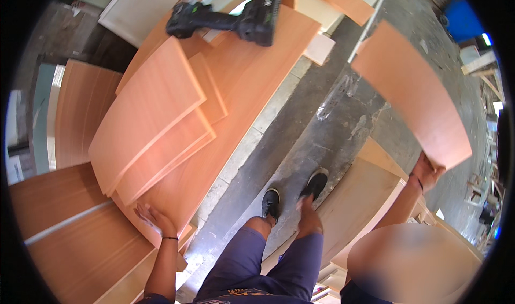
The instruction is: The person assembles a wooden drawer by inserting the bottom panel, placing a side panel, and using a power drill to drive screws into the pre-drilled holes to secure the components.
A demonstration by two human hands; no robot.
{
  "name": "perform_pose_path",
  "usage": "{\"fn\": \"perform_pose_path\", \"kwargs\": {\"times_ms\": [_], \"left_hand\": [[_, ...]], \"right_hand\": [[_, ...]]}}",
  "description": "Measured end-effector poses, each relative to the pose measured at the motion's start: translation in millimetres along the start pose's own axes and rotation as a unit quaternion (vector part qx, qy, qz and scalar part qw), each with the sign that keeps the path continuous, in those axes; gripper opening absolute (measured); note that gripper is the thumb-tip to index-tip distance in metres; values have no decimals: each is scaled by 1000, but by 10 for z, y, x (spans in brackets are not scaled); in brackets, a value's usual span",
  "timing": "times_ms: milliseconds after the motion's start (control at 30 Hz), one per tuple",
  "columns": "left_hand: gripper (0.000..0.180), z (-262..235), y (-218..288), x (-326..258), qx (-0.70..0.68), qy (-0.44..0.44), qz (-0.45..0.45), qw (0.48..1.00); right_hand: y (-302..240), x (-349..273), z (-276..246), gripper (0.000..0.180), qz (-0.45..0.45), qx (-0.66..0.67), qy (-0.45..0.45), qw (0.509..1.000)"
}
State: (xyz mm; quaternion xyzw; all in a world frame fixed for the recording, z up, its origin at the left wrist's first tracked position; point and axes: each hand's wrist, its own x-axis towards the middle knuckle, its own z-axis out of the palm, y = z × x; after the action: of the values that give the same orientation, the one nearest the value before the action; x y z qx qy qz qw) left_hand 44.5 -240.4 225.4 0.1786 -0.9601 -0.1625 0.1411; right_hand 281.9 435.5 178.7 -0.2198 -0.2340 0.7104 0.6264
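Observation:
In my raised right hand [427, 172], a long wood-coloured panel [410, 92] is gripped by its near end, held out over the floor to the right. My left hand [154, 218] has its fingers stretched out at the near end of a large wood-coloured board [257, 71]. It lies just below a loose stack of smaller panels [150, 105], whose edges are fanned unevenly; whether the fingertips touch the stack I cannot tell. A black cordless power tool [228, 20] lies on its side at the board's far end.
More boards [80, 218] lie to the left, and a white panel [137, 9] leans at the far left. Pale wooden panels [354, 197] stand near my right leg. Clear plastic wrap [335, 97] lies on the grey floor [300, 138]. A blurred patch covers the lower right.

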Motion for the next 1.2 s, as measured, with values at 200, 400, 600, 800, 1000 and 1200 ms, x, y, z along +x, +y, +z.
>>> {"fn": "perform_pose_path", "kwargs": {"times_ms": [200, 400, 600, 800, 1000, 1200], "left_hand": [[61, -1, -41, -22, -170, 26, -73, 982], [58, -54, 56, -57, -303, 14, -137, 943], [51, -162, 162, -167, -339, 3, -99, 936], [49, -138, -45, -205, -318, -42, 85, 943], [45, -65, -127, -208, -213, -15, 234, 949], [41, 20, -270, -127, -200, 36, 315, 927]], "right_hand": [[209, -769, -9, 65, 1, -114, 44, 992], [741, -1311, -455, 51, 92, -76, 12, 993], [1316, -1488, -729, 37, 214, 102, -82, 968], [1793, -1454, -575, 30, 312, 236, -240, 888], [2152, -1644, -323, 30, 374, 267, -331, 824], [2397, -2388, 110, 32, 403, 165, -170, 884]]}}
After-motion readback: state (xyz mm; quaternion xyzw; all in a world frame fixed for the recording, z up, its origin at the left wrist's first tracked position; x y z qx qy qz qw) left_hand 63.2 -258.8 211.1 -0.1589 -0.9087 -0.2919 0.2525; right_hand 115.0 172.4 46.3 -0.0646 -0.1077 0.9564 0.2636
